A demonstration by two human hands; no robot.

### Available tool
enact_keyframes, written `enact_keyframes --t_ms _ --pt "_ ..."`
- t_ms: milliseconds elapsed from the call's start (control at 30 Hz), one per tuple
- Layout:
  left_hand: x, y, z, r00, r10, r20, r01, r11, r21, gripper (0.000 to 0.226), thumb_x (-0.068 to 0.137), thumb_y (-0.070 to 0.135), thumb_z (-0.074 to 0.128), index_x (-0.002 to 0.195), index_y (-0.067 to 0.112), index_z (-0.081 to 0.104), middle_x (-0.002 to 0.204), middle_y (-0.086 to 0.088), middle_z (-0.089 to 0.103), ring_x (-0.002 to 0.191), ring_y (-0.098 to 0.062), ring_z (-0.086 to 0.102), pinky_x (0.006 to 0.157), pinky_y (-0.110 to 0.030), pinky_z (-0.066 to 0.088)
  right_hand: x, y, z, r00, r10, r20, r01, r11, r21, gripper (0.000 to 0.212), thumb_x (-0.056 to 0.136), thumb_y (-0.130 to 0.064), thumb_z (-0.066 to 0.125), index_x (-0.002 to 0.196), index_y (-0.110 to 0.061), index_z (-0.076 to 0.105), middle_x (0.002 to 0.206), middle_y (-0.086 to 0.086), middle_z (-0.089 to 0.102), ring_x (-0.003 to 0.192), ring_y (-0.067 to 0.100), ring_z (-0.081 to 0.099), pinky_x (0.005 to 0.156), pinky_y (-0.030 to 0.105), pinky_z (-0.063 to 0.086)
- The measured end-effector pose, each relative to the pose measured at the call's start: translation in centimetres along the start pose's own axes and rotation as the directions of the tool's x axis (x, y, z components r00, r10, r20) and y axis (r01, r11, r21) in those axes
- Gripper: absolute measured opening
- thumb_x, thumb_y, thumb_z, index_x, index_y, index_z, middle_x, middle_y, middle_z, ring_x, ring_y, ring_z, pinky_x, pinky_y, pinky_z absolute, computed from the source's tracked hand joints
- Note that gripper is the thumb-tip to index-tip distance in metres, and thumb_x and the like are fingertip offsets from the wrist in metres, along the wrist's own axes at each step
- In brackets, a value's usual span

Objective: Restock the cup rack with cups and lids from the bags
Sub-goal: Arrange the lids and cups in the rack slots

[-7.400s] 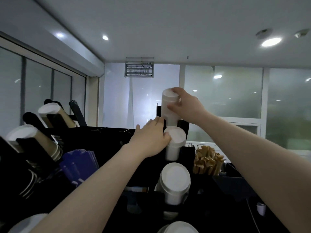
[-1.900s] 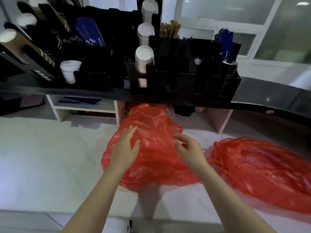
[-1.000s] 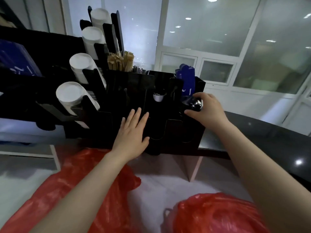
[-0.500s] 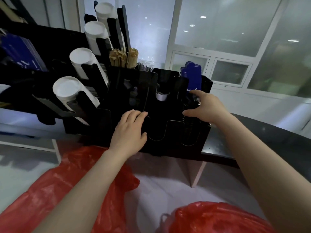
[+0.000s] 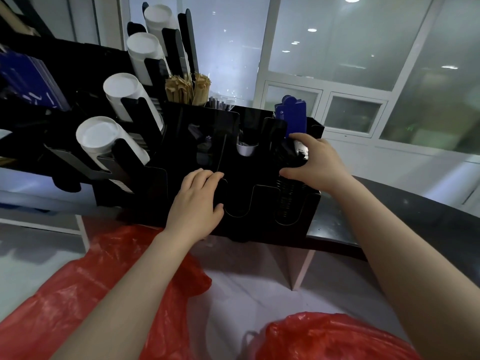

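Head view: my left hand (image 5: pixel 194 201) rests flat on the cup rack (image 5: pixel 244 203) at frame centre, while my right hand (image 5: pixel 315 162) pinches the stacked lids (image 5: pixel 287 201), which could topple if tugged crookedly.

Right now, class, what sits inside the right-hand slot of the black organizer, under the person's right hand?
A stack of black lids shows through the slot's cutout in the black organizer. The right hand covers the stack's top, so its height stays hidden.
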State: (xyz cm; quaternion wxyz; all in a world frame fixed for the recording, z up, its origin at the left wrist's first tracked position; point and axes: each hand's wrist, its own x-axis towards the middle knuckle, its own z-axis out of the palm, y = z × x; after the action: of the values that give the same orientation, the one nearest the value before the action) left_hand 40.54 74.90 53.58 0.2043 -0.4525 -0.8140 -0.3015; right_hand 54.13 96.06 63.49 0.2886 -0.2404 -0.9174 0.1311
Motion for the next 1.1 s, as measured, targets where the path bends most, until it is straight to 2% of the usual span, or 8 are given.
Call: enact_keyframes --t_ms 233,300,367,433,500,633,800,1100 --pt "0.1 0.1 -0.1 1.0 -0.014 0.006 0.014 1.0 -0.006 0.063 0.087 0.026 0.061 0.144 0.019 0.034 0.144 0.001 0.036 0.141 -0.016 0.015 0.11 -0.032 0.026 -0.7 -2.2 -1.1 0.978 -0.045 -0.204 0.079 0.983 0.166 0.079 0.067 -0.036 0.077 0.136 -0.043 0.039 0.128 0.001 0.047 0.108 0.007 0.042 0.088 0.013 0.03" --pt "0.0 0.0 -0.2 1.0 -0.011 0.021 0.012 1.0 -0.018 0.065 0.087 0.026 0.06 0.145 0.02 0.032 0.146 0.002 0.034 0.141 -0.016 0.014 0.112 -0.032 0.023 -1.2 -3.5 -0.8 0.977 -0.072 -0.2 0.12 0.964 0.238 0.078 0.067 -0.039 0.076 0.136 -0.042 0.039 0.129 -0.003 0.049 0.114 0.006 0.041 0.089 0.012 0.032" --pt "0.2 -0.4 -0.6 0.999 -0.005 0.046 0.008 0.998 -0.058 0.068 0.087 0.028 0.06 0.147 0.021 0.028 0.15 0.004 0.03 0.143 -0.013 0.013 0.113 -0.031 0.019 -1.6 -4.9 0.3 0.982 -0.095 -0.164 0.142 0.942 0.304 0.08 0.065 -0.043 0.076 0.136 -0.041 0.04 0.129 -0.003 0.051 0.12 0.012 0.046 0.097 0.023 0.039" --pt "0.4 -0.9 -1.2 0.997 0.011 0.083 -0.003 0.996 -0.09 0.071 0.088 0.031 0.059 0.149 0.022 0.024 0.154 0.007 0.026 0.144 -0.01 0.01 0.113 -0.028 0.014 -1.9 -6.1 2.2 0.985 -0.119 -0.124 0.152 0.938 0.312 0.082 0.063 -0.044 0.077 0.136 -0.042 0.039 0.129 -0.001 0.05 0.119 0.01 0.046 0.095 0.017 0.037" --pt "0.5 -1.3 -1.7 0.992 0.034 0.121 -0.023 0.995 -0.092 0.071 0.089 0.033 0.057 0.15 0.022 0.021 0.155 0.007 0.023 0.144 -0.008 0.008 0.112 -0.025 0.011 -2.0 -6.8 4.1 0.986 -0.134 -0.096 0.155 0.951 0.269 0.084 0.065 -0.042 0.078 0.138 -0.04 0.038 0.13 0.002 0.047 0.118 0.009 0.042 0.09 0.008 0.031" --pt "0.4 -1.5 -1.9 0.991 0.043 0.127 -0.027 0.992 -0.125 0.068 0.091 0.033 0.057 0.149 0.021 0.023 0.155 0.008 0.025 0.143 -0.005 0.01 0.109 -0.019 0.009 -2.1 -7.0 6.3 0.992 -0.117 -0.052 0.121 0.99 0.072 0.086 0.069 -0.038 0.078 0.143 -0.036 0.034 0.139 0.009 0.037 0.125 0.029 0.039 0.105 0.036 0.036" --pt "0.5 -1.5 -1.9 0.995 0.038 0.095 -0.023 0.989 -0.148 0.065 0.091 0.031 0.056 0.149 0.021 0.027 0.154 0.008 0.027 0.142 -0.005 0.012 0.107 -0.018 0.009 -1.9 -7.2 7.1 0.975 -0.223 -0.02 0.211 0.947 -0.242 0.088 0.071 -0.041 0.076 0.145 -0.031 0.03 0.143 0.014 0.032 0.125 0.038 0.034 0.101 0.043 0.037" --pt "0.6 -1.7 -1.7 0.996 0.042 0.084 -0.028 0.985 -0.169 0.065 0.09 0.029 0.058 0.148 0.022 0.029 0.152 0.008 0.03 0.141 -0.005 0.013 0.106 -0.017 0.009 -1.0 -7.4 7.7 0.986 -0.164 0.03 0.167 0.971 -0.169 0.093 0.073 -0.038 0.074 0.149 -0.033 0.019 0.145 0.015 0.027 0.125 0.039 0.033 0.101 0.044 0.036"
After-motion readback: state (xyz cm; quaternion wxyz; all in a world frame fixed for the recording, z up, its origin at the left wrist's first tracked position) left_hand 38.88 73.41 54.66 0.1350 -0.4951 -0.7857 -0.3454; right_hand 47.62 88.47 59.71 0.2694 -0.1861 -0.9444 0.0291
